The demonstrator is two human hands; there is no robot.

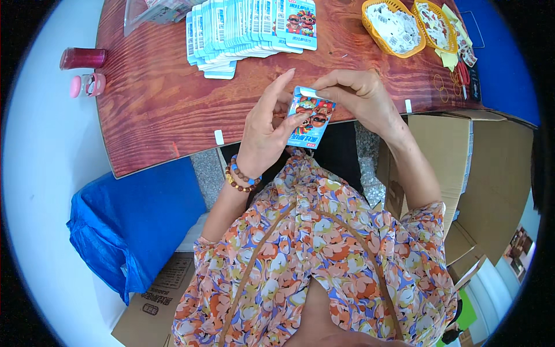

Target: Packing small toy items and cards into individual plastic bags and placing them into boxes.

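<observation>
A small blue card box [310, 122] with cartoon characters on its front is held tilted just off the table's near edge. My left hand [269, 124] grips its left side, the thumb across the printed face and the index finger raised. At the box's upper end, my right hand [361, 99] pinches near the white flap [306, 91]; whether its fingertips hold the flap itself is hard to see. Further back on the table, a long overlapping row of similar flat blue boxes [245, 32] lies, the rightmost one showing its printed front.
Two yellow baskets [370, 43] of small printed pieces stand at the back right, near red-handled scissors [463, 74] and rubber bands [442, 87]. A red jar [84, 58] and a pink-lidded jar [89, 85] sit at the left edge. An open cardboard box [491, 168] stands right of my legs.
</observation>
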